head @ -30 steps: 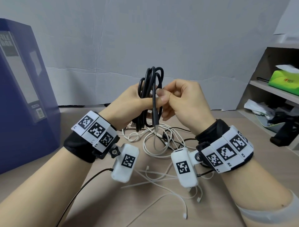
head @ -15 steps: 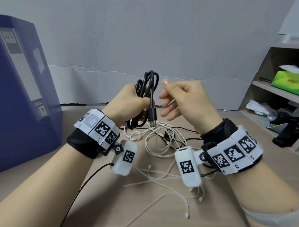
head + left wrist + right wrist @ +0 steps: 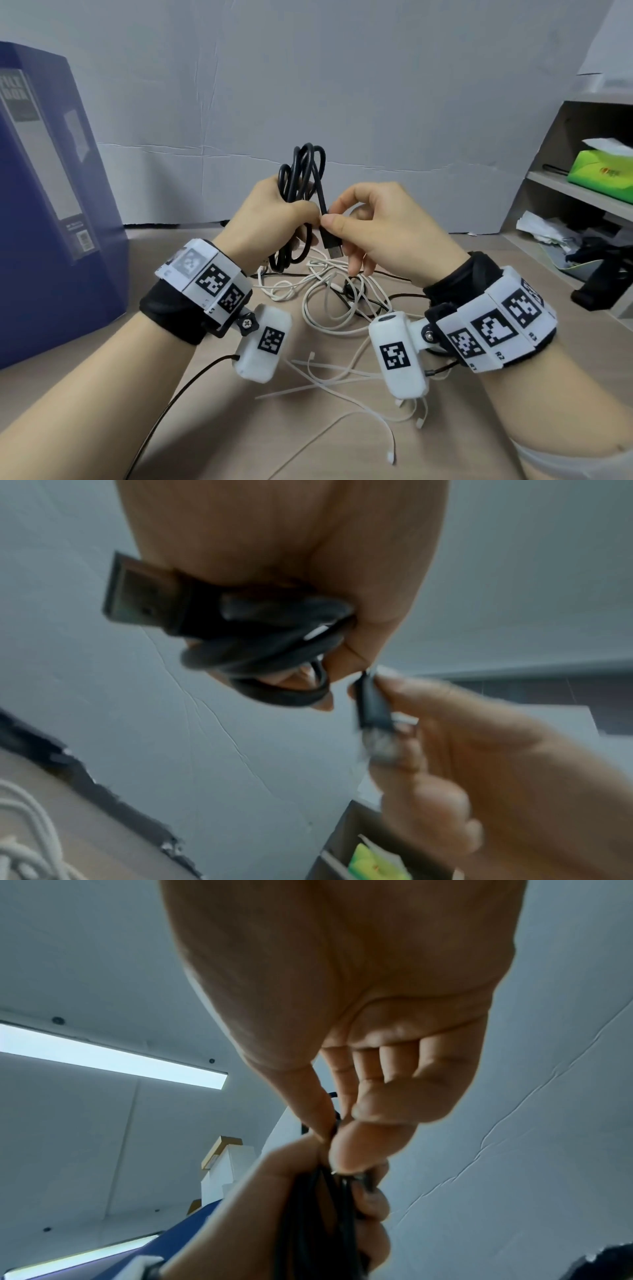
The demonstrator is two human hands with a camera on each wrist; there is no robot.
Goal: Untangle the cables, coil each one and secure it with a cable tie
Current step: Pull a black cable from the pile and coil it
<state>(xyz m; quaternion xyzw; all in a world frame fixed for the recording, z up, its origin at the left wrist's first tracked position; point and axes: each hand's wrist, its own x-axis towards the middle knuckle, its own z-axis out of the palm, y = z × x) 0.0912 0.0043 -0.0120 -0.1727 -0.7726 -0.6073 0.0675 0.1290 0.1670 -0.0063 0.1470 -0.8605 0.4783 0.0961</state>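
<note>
Table [image 3: 102,404]: white cables [image 3: 329,291] tangled mid-scene, cable ties [image 3: 335,380] loose at near side, prob. staged for tying. Black cable [image 3: 303,178] coiled, raised above the tangle, centre. Left hand [image 3: 274,219] fisted round coil, upright, keeps loops together. Right hand [image 3: 383,229] pinches free end just above USB plug [image 3: 331,245], thumb + forefinger, other fingers loosely curled; likely to tuck it in.

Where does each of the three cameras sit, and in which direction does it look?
Head: on the head, looking forward and down at both forearms; left hand grips the black cable coil, right hand pinches its plug end, over white cables on the table.
Left wrist: under the left hand, looking along the palm up at the wall.
Right wrist: under the right hand, looking up at the ceiling.
Shared: all show both hands and the coil.
</note>
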